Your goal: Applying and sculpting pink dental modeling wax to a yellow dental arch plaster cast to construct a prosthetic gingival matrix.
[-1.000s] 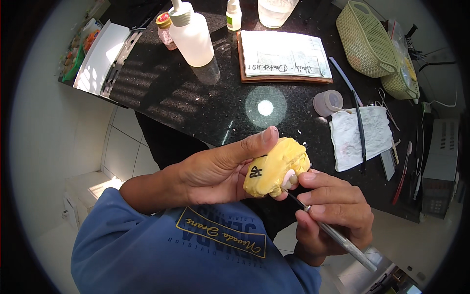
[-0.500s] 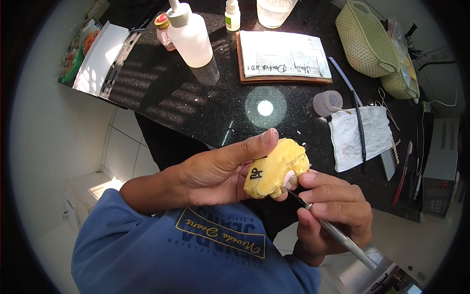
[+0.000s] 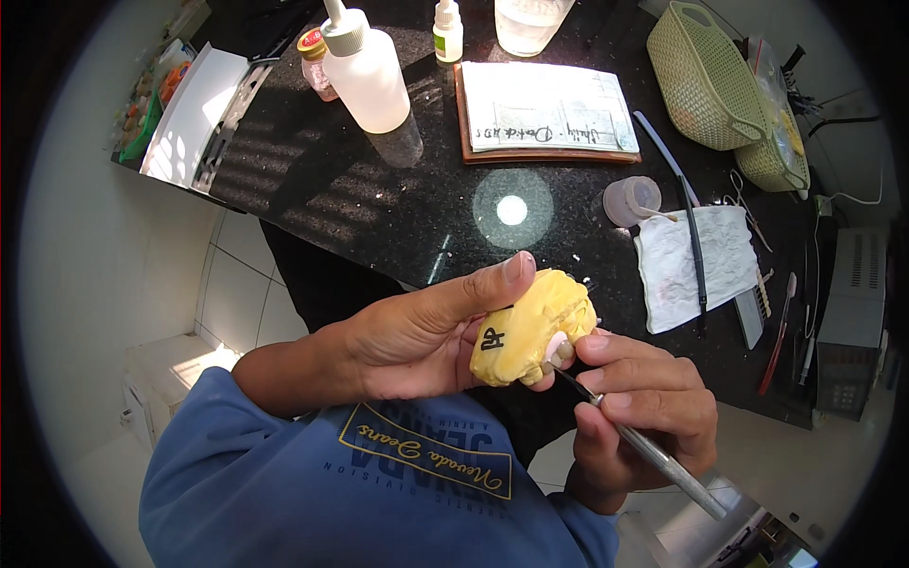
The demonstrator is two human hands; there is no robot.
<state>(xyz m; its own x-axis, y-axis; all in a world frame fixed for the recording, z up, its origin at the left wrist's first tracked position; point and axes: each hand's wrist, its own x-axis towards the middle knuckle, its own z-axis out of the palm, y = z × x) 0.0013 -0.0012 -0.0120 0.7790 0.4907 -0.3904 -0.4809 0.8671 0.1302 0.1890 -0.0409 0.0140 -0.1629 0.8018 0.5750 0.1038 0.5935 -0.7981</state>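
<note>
My left hand grips a lumpy yellow cast with dark marks on its side, thumb along its upper left. A small pink piece with tooth-coloured bumps sits on the cast's right part. My right hand holds a slim metal tool with a knurled handle, its thin dark tip at the lower edge of the pink piece. The right index finger lies by the cast; whether it touches is unclear.
On the black counter stand a dropper bottle, jar, small bottle, water container, notepad, woven baskets, cup, white cloth, scissors, brushes and a grey device.
My hands, the cast and the tool have barely moved, shifting very slightly down in the picture with the rest of the scene. Both grips look the same.
</note>
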